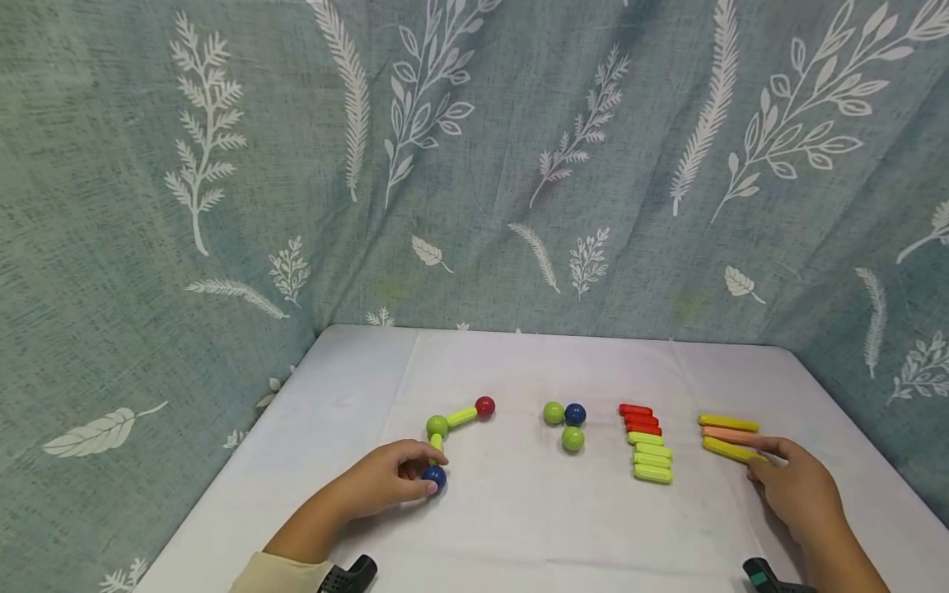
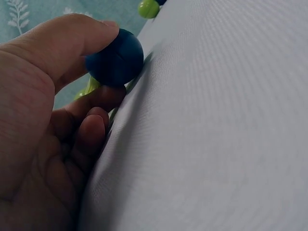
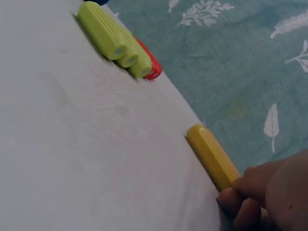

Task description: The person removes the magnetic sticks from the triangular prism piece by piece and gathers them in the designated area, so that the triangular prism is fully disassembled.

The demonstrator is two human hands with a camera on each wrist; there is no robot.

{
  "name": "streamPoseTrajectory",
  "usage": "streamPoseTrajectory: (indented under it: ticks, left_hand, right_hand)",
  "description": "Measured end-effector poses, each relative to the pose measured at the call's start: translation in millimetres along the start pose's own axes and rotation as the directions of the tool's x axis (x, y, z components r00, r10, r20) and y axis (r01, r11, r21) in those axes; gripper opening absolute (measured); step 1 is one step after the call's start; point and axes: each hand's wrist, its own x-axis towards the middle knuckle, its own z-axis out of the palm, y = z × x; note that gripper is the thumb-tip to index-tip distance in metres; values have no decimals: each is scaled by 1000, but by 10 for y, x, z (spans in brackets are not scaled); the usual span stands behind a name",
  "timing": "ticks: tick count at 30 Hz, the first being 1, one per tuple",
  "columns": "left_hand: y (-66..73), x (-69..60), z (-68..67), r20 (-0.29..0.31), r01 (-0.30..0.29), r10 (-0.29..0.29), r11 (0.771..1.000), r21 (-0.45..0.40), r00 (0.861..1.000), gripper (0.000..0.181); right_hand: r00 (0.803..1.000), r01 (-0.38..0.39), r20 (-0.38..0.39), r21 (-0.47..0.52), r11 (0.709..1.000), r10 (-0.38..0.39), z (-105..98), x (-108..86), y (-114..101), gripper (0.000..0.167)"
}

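Observation:
At the left of the table my left hand [image 1: 385, 478] pinches a blue ball [image 1: 436, 475] between thumb and fingers; the left wrist view shows this blue ball [image 2: 118, 57] close up. The ball meets a short yellow-green rod [image 1: 437, 442], which leads to a green ball [image 1: 437, 425]. From there a second yellow-green rod [image 1: 463, 417] runs to a red ball [image 1: 485, 406]. On the right, my right hand [image 1: 804, 486] grips the near end of a long yellow rod [image 1: 726, 449], also seen as a yellow rod [image 3: 211, 156] in the right wrist view.
Beside the gripped rod lie an orange rod [image 1: 722, 433] and another yellow rod [image 1: 730, 422]. A column of red rods [image 1: 642, 420] and yellow-green rods [image 1: 652, 466] lies left of them. Two green balls [image 1: 572, 439] and a blue ball [image 1: 575, 413] cluster mid-table. Patterned cloth [image 1: 482, 181] hangs behind.

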Motion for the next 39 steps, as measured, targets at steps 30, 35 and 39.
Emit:
streamPoseTrajectory:
  ticks: [30,35,39]
  left_hand:
    - [-43,8,-9,-19,-10,11,999,37,1000,21]
    - [-55,-1,-24,-12,-8,9,998,62,1000,22]
    - [-64,1,-42,4,-13,13,999,48,1000,21]
  right_hand:
    - [843,418,334,89,904,-422,735,-1318,-1212,24]
    - [756,485,436,129,865,-488,1028,-1395,-1331,28]
    - [717,513,461,160,843,-524,1216,-1423,-1440,31]
